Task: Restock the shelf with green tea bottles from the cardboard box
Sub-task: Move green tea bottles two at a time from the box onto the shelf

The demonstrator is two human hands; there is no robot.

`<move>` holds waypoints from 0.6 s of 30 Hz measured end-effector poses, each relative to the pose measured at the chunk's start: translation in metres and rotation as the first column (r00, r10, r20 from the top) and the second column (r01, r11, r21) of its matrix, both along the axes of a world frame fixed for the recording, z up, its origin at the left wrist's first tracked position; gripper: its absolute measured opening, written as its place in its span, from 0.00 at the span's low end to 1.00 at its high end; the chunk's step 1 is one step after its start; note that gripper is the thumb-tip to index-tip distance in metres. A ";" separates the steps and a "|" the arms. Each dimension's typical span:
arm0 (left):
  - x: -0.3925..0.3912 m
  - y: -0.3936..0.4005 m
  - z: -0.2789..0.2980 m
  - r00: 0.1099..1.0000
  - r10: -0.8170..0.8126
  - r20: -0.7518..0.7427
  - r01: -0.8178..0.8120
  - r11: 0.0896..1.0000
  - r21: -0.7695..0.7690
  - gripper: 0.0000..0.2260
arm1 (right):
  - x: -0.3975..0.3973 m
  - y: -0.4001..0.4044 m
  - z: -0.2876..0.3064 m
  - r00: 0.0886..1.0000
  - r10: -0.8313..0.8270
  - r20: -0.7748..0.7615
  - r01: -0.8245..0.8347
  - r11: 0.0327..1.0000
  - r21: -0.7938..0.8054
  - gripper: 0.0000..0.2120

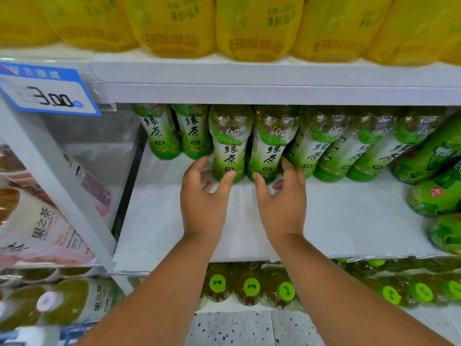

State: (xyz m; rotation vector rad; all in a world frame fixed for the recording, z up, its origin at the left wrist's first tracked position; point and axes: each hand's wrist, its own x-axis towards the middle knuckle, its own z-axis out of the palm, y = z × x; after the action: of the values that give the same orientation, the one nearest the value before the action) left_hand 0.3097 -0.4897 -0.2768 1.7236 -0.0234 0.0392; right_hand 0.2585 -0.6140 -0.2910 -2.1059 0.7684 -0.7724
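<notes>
Both hands are reaching into the white shelf (pixel 349 221), at the row of green tea bottles standing along its back. The left hand (pixel 203 196) is curling around the foot of one green tea bottle (pixel 230 143): its thumb is lying on the front of the label and its fingers are going behind the left side, so the grip is loose but holding this bottle. The right hand (pixel 282 198) is doing the same with the neighbouring bottle (pixel 272 146), thumb on the front near the base and fingers at the right side. These two bottles are standing upright, side by side and touching, a little in front of the others.

The labels are showing the large black characters 绿茶, with a small brand mark above that is too blurred to read surely. Two more bottles (pixel 174 131) of the same tea are standing to the left, and a group of further ones (pixel 349 148) is leaning to the right.

On the shelf above, yellow bottles (pixel 249 28) are carrying green writing; it is blurred. A blue and white price tag (pixel 47 93) at the upper left is reading 3.00. At the left, pink and white bottles (pixel 42 221) are showing 果之茶. Under the shelf, bottles with green caps (pixel 250 287) are standing in rows. The cardboard box is not showing in this view
</notes>
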 end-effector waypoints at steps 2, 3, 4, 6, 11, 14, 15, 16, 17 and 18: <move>-0.014 0.008 0.007 0.999 0.039 -0.034 -0.038 0.998 0.050 0.29 | -0.004 0.002 0.004 1.000 0.024 -0.018 -0.024 0.999 0.029 0.30; -0.023 0.014 0.010 0.997 0.045 -0.061 -0.040 0.996 0.076 0.30 | -0.008 0.004 0.006 0.998 0.053 -0.026 -0.051 0.997 0.058 0.30; -0.034 0.021 0.013 0.995 0.041 -0.093 -0.032 0.995 0.098 0.32 | -0.015 0.006 0.009 0.996 0.081 -0.032 -0.077 0.991 0.107 0.30; -0.055 0.034 0.022 0.985 0.023 -0.173 -0.001 0.992 0.126 0.34 | -0.031 0.006 0.019 0.992 0.112 -0.055 -0.095 0.965 0.246 0.31; -0.110 0.077 0.072 0.955 -0.014 -0.297 0.053 0.991 0.124 0.31 | -0.085 0.011 0.079 0.960 0.184 -0.213 -0.087 0.913 0.399 0.36; -0.147 0.099 0.113 0.944 -0.004 -0.330 0.047 0.992 0.121 0.32 | -0.128 0.022 0.127 0.949 0.242 -0.200 -0.122 0.872 0.475 0.35; -0.159 0.103 0.129 0.942 -0.005 -0.337 0.046 0.992 0.114 0.32 | -0.142 0.025 0.144 0.947 0.259 -0.192 -0.134 0.858 0.496 0.34; -0.172 0.106 0.144 0.940 -0.004 -0.341 0.041 0.994 0.102 0.33 | -0.155 0.029 0.161 0.942 0.281 -0.184 -0.152 0.844 0.514 0.34; -0.184 0.110 0.158 0.939 0.005 -0.344 0.025 0.996 0.085 0.33 | -0.166 0.035 0.177 0.933 0.312 -0.177 -0.176 0.828 0.532 0.34; -0.194 0.114 0.171 0.938 0.016 -0.345 0.008 0.998 0.069 0.33 | -0.176 0.042 0.193 0.924 0.343 -0.167 -0.200 0.809 0.552 0.34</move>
State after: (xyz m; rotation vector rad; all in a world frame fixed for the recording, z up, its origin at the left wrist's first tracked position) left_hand 0.1155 -0.3754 -0.1054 1.7788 0.2421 -0.2654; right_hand 0.0822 -0.5720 -0.0978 -1.7640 0.6906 -0.0954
